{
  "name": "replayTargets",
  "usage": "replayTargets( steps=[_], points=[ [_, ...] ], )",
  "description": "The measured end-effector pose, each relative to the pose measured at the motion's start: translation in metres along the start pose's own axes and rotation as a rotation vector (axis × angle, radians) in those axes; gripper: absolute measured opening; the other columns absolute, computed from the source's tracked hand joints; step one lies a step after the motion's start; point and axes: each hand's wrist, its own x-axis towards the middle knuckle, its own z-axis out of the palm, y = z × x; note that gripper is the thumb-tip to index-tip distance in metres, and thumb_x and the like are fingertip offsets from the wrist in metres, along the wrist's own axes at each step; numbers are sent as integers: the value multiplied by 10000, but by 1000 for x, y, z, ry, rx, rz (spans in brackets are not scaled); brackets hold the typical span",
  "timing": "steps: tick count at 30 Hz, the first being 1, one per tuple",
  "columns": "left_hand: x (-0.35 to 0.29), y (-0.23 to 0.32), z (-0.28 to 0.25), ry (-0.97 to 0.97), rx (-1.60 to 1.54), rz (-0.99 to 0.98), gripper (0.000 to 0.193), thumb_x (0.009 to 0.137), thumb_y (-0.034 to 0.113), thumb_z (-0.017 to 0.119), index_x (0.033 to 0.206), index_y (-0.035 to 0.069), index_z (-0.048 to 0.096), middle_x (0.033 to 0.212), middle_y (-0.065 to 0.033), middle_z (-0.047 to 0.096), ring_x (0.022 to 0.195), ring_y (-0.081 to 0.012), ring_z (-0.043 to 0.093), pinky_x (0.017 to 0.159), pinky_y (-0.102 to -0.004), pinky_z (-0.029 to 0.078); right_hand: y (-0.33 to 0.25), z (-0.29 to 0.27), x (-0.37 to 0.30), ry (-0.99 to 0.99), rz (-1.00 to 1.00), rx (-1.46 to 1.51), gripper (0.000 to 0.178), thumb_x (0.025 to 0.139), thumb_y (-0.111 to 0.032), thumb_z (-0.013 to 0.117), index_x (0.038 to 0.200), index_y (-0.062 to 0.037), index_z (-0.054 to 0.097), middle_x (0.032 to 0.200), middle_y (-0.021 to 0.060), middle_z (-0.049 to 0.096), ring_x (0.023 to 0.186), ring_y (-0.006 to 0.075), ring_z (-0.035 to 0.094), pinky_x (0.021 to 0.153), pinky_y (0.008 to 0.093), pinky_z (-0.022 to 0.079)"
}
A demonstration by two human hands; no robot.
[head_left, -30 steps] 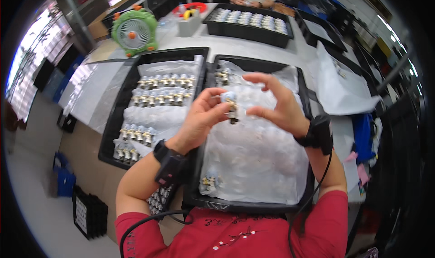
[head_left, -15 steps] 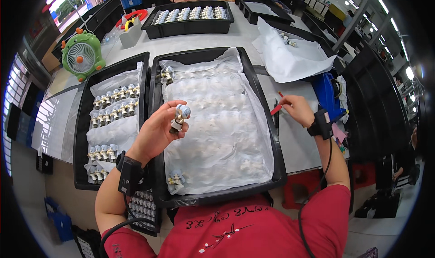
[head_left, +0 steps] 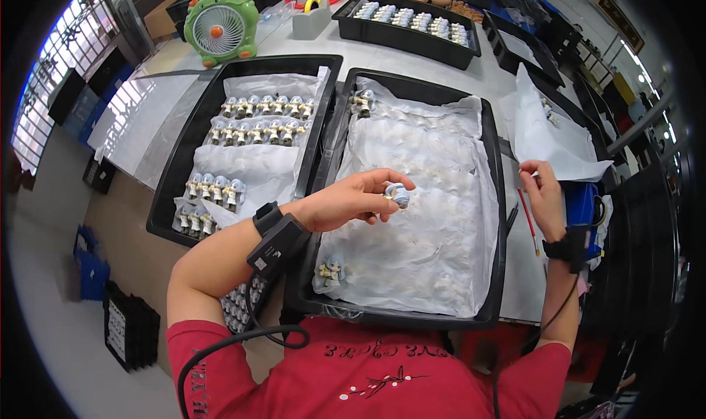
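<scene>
My left hand (head_left: 346,202) is closed around a small figurine with pale blue hair (head_left: 398,195), over the middle of the paper-lined black tray (head_left: 497,272). Most of the figurine's body is hidden by the fingers. To the right of that tray, my right hand (head_left: 544,198) hovers above the table with its fingers loosely curled and apart. Just below its fingertips lies a thin red brush (head_left: 528,220), apart from the hand. In the tray, one figurine (head_left: 363,103) stands at the far left corner and another figurine (head_left: 332,270) lies at the near left.
On the left, a second black tray (head_left: 170,191) holds several rows of figurines. A green fan (head_left: 220,28) stands behind it. Farther back are another filled tray (head_left: 412,44) and a tape dispenser (head_left: 312,23). White sheeting (head_left: 548,140) and a blue bin (head_left: 581,204) lie right. A co-worker sits opposite.
The view has turned, shifting the scene. My left hand has tilted the figurine over, so its head faces right. My right hand has let go of the red brush, which now lies on the table.
</scene>
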Motion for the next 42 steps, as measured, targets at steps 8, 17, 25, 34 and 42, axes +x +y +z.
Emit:
replayTargets(
  steps=[8, 17, 25, 34, 42],
  points=[
    [5, -7, -8, 8, 71, -9, 439, 815, 153, 658, 1227, 85, 523, 917, 34, 531, 754, -32, 444, 650, -189, 363, -135, 70, 4, -427, -102, 521, 248, 872, 4, 610, 1111, -8, 544, 991, 13, 541, 882, 65, 529, 799, 196, 433],
    [7, -16, -8, 77, 104, 80, 399, 777, 133, 679, 1150, 45, 568, 1023, -4, 571, 940, -64, 500, 833, -231, 410, -123, 114, 22, -558, -219, 438, 169, 869, -18, 616, 1032, 7, 578, 924, 51, 565, 826, 98, 615, 729, 232, 473],
    [8, -22, -13, 159, 283, 112, 422, 773, 142, 733, 1145, 8, 586, 1021, -46, 638, 917, -84, 556, 817, -250, 446, -113, 121, 11, -555, -162, 437, 204, 818, 11, 669, 1006, 2, 591, 930, 70, 588, 851, 134, 628, 755, 240, 513],
    [10, -28, -10, 271, 389, 209, 399, 721, 176, 735, 1089, 46, 652, 843, -107, 666, 771, -174, 616, 713, -298, 472, -116, 121, 9, -421, -414, 261, 175, 767, 12, 720, 926, -28, 658, 876, 66, 573, 740, 149, 595, 638, 247, 497],
    [7, -17, -9, 243, 442, 52, 390, 737, 136, 736, 1100, 26, 645, 978, -112, 682, 900, -174, 633, 815, -293, 473, -118, 126, 4, -402, -557, 136, 206, 730, 14, 738, 915, -44, 666, 827, 66, 569, 673, 177, 591, 563, 269, 473]
  ],
)
